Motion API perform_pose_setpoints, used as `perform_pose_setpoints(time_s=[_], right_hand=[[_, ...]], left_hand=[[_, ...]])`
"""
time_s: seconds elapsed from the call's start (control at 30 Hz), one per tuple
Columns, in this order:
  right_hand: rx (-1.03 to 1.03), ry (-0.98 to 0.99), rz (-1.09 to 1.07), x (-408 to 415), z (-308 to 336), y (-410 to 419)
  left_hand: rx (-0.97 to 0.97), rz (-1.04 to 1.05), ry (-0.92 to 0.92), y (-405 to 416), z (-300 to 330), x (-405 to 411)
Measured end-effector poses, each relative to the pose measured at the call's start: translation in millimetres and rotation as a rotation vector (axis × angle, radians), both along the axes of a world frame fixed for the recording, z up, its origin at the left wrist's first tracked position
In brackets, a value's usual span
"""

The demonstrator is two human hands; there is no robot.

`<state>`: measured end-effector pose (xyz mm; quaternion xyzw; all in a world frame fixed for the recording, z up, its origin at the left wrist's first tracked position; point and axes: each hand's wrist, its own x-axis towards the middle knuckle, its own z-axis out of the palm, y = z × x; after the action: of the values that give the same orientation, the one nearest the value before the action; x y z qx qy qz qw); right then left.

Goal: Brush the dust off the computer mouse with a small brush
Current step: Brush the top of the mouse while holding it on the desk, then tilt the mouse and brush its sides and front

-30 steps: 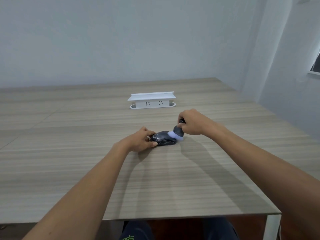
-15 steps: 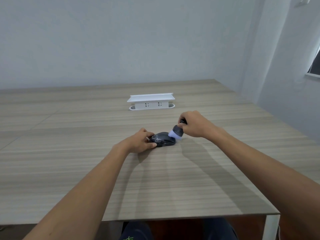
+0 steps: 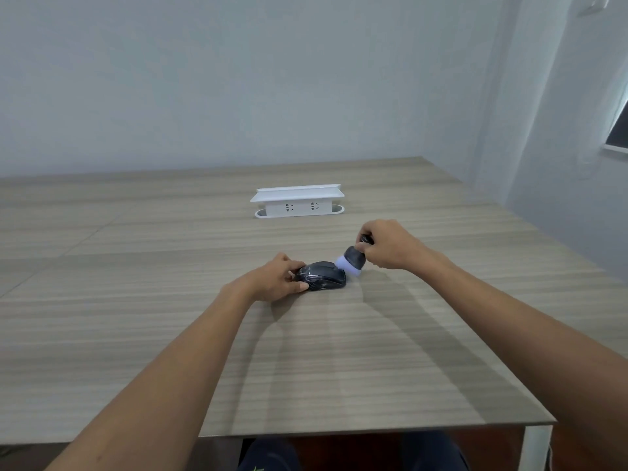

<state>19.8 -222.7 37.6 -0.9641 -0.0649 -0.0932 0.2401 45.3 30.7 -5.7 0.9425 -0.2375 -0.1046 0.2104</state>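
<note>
I am seeing the left hand [image 3: 272, 278] gripping the black mouse [image 3: 323, 276] at its left end on the table [image 3: 170, 334]. The right hand [image 3: 387, 244] is gripping the small brush [image 3: 353, 259], its bristles touching the mouse's right end.

Mouse [image 3: 322, 279] on table [image 3: 136, 334]; brush [image 3: 351, 261] right, socket box [image 3: 297, 200] behind.
</note>
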Motion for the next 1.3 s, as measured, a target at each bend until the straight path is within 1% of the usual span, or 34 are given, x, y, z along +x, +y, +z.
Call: perform_pose_setpoints(time_s=[0.13, 0.3, 0.43, 0.57, 0.83, 0.97, 1.03, 1.13, 1.23, 1.3], right_hand=[[0.051, -0.069, -0.021, 8.9, -7.1, 6.8], [0.045, -0.010, 0.017, 14.0, -9.6, 6.5], [0.059, 0.045, 0.030, 14.0, -5.7, 3.2], [0.084, 0.115, 0.053, 11.4, -1.7, 3.3], [0.095, 0.199, 0.094, 6.9, 0.8, 14.9], [0.064, 0.209, 0.063, 7.4, 3.1, 19.1], [0.064, 0.199, 0.020, 8.3, 3.8, 19.3], [0.081, 0.177, -0.032, 9.5, 3.9, 18.2], [0.104, 0.154, -0.049, 9.1, 3.6, 18.4], [0.113, 0.141, -0.047, 8.3, 2.6, 18.7]], left_hand=[[0.035, -0.001, 0.019, 1.8, 2.2, 5.2], [0.087, -0.006, 0.053, 3.8, 7.0, 12.9], [0.038, 0.042, 0.034, 5.3, 5.2, 14.2], [-0.052, 0.096, -0.020, 5.5, 0.0, 11.2], [-0.207, 0.317, -0.128, 15.5, 1.2, -3.0], [-0.334, 0.384, -0.028, 4.3, 3.0, -15.2], [-0.342, 0.413, 0.015, -7.0, 2.1, -21.2], [-0.363, 0.523, 0.023, -25.5, -1.9, -26.3], [-0.350, 0.625, -0.020, -41.0, -2.0, -32.4], [-0.324, 0.645, -0.039, -48.8, -1.5, -35.7]])
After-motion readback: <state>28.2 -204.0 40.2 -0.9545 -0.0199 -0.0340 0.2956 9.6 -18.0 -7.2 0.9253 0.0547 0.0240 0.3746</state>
